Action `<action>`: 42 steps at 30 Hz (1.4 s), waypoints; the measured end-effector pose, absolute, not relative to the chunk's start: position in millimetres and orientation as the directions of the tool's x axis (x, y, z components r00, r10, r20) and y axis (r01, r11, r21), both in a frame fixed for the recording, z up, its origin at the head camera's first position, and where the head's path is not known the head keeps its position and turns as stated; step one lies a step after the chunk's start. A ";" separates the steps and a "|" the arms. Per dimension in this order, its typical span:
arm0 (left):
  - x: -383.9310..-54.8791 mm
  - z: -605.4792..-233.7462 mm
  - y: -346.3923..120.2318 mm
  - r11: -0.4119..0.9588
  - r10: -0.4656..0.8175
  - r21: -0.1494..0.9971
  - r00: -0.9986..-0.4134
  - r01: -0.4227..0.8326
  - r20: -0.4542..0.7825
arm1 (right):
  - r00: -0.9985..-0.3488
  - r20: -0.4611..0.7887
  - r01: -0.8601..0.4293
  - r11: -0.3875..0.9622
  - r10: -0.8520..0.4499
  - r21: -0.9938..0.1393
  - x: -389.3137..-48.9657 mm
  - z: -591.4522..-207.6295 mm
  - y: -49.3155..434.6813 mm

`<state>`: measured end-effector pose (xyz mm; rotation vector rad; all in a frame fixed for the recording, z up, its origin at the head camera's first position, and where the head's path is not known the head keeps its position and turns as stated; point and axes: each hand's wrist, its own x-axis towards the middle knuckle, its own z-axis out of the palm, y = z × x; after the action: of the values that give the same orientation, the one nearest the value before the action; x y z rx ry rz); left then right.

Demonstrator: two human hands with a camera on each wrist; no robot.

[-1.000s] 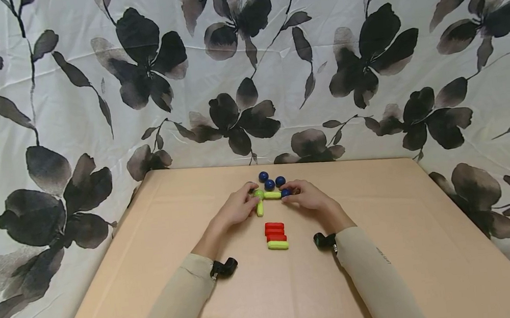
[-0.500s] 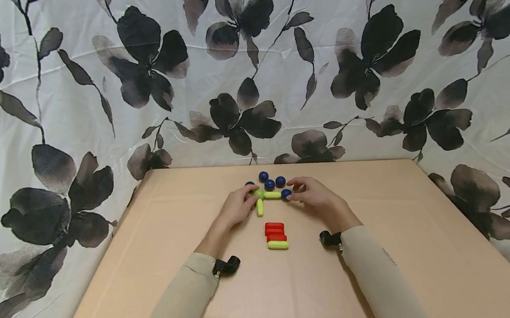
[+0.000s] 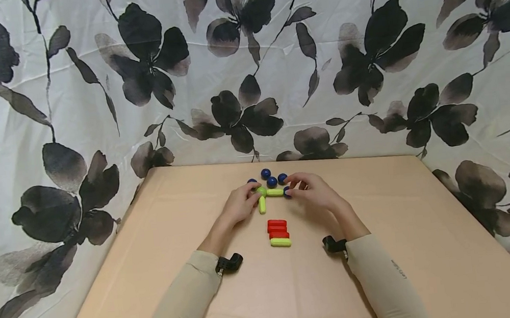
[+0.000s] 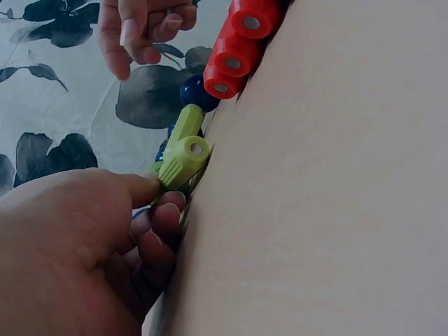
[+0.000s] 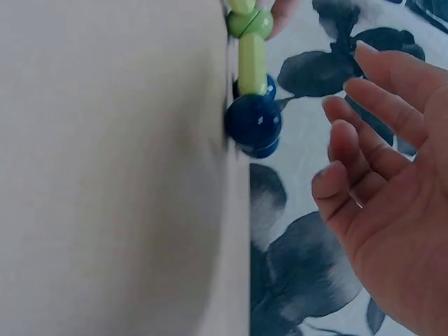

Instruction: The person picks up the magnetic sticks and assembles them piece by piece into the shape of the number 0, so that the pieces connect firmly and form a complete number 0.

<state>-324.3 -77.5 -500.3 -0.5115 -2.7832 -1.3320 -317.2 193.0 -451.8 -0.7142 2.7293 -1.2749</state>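
Observation:
My left hand (image 3: 239, 204) pinches a green ball (image 3: 262, 192) between thumb and fingers. From that ball one lime-green rod (image 3: 262, 206) points toward me, and another lime-green rod (image 3: 275, 192) runs right to a dark blue ball (image 5: 253, 120). In the left wrist view, the near rod's end (image 4: 183, 162) shows a round metal disc, with my thumb beside it. My right hand (image 3: 313, 191) hovers just right of that blue ball; the right wrist view has its fingers loosely bent and apart from the ball.
Several loose blue balls (image 3: 271, 182) lie behind the joined pieces. Nearer me, red rods (image 3: 277, 223) and a lime-green rod (image 3: 280, 242) lie side by side. The tan table (image 3: 195, 308) ends at a back edge before a flowered cloth (image 3: 302, 72).
My right hand's fingers have come off the blue ball at the rod's end, and the hand has drawn slightly right. The left hand stays at the green ball.

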 end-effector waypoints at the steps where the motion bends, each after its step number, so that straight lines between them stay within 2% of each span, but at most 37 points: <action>1: -324.2 -499.8 -77.4 0.585 0.284 0.756 -0.948 0.293 0.147 | -0.881 0.150 -0.405 0.550 -0.450 -0.731 -315.5 -449.9 191.4; 4: -323.3 -498.1 -77.7 0.584 0.280 0.759 -0.949 0.289 0.146 | -0.838 0.098 -0.434 0.548 -0.537 -0.715 -310.1 -446.5 184.8; 7: -322.8 -498.1 -78.5 0.587 0.280 0.755 -0.948 0.292 0.149 | -0.788 -0.010 -0.433 0.566 -0.616 -0.701 -305.1 -447.2 176.3; 11: -322.9 -498.6 -79.4 0.587 0.275 0.755 -0.949 0.293 0.155 | -0.745 -0.124 -0.419 0.604 -0.655 -0.678 -300.6 -450.7 165.3; 15: -322.5 -498.5 -79.9 0.584 0.269 0.760 -0.951 0.286 0.151 | -0.727 -0.156 -0.421 0.613 -0.669 -0.668 -297.8 -453.1 158.7; 26: -320.1 -498.3 -80.8 0.590 0.265 0.757 -0.953 0.282 0.148 | -0.706 -0.164 -0.443 0.610 -0.689 -0.657 -295.3 -455.9 152.4; 34: -319.0 -499.2 -80.6 0.575 0.270 0.768 -0.952 0.282 0.147 | -0.750 -0.168 -0.418 0.656 -0.639 -0.628 -292.2 -460.9 149.7; 42: -318.9 -499.1 -79.7 0.574 0.279 0.764 -0.947 0.295 0.156 | -0.762 -0.133 -0.469 0.682 -0.633 -0.561 -288.4 -462.0 143.9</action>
<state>-318.9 -79.7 -499.1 -0.5058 -2.7707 -1.3507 -288.4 143.9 -462.0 -0.8716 2.5799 -0.7320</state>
